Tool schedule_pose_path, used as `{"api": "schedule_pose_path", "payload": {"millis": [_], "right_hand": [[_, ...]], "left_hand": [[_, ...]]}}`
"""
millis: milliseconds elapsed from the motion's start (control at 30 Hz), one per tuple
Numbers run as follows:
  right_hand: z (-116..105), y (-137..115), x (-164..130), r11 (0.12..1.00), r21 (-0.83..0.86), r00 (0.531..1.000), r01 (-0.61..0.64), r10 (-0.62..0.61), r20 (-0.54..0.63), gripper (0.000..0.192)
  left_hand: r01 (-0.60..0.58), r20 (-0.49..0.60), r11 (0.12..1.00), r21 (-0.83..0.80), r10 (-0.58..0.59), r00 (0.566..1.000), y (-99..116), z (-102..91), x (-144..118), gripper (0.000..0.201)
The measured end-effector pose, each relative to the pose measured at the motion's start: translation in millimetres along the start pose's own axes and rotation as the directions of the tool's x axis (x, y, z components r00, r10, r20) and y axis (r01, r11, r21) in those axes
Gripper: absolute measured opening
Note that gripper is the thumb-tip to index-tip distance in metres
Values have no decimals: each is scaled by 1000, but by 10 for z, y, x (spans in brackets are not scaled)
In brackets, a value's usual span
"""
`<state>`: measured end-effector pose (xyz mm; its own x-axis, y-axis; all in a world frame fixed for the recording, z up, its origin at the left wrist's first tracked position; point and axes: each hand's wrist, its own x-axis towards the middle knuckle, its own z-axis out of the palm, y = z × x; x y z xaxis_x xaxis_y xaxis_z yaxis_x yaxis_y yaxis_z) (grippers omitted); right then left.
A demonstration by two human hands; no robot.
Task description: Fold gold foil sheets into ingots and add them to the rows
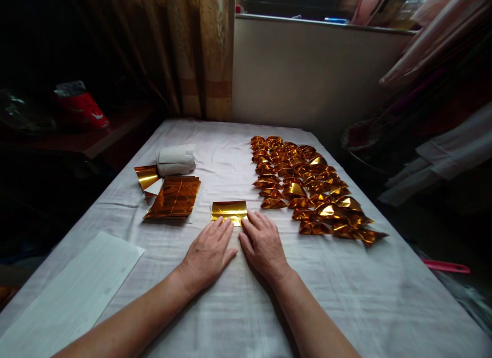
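A sheet of gold foil paper (229,209), folded into a small rectangle, lies on the white cloth straight in front of me. My left hand (210,245) rests flat with its fingertips on the near left edge of the foil paper. On the near right corner lie the fingers of my right hand (265,242), stretched out and slightly bent. Left of the hands is a stack of flat gold foil sheets (175,196). Several rows of folded gold foil pieces (295,186), shaped like ingots, sit to the right.
Behind the stack lies a white roll (176,159), beside a curled gold sheet (146,177). A white paper sheet (77,296) covers the table's left front. A curtain (184,55) and a wall (300,71) bound the far edge. A pink handle (448,266) shows past the right edge.
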<state>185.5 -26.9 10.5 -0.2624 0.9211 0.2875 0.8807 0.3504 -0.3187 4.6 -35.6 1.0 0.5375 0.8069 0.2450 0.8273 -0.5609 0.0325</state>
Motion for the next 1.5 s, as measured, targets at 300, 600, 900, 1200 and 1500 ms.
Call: {"api": "schedule_pose_path", "payload": {"millis": [300,600,900,1200,1500], "right_hand": [[-53,19,96,999,-36,998,30,-28,49,38],[96,-31,20,979,-35,979,202,-201,28,40],[48,97,13,987,-70,986,142,-147,-75,33],[81,127,39,996,-59,985,69,-77,-156,36],[84,156,49,996,79,991,29,-18,-136,37]], "left_hand": [[-25,-17,999,37,25,1000,-39,86,-83,64],[10,-111,997,77,-1,994,-8,112,-107,69],[-14,-78,996,93,21,997,-8,-26,-82,67],[5,-116,997,79,4,993,-8,-19,-97,61],[-31,-51,993,112,37,998,18,-26,-109,74]]}}
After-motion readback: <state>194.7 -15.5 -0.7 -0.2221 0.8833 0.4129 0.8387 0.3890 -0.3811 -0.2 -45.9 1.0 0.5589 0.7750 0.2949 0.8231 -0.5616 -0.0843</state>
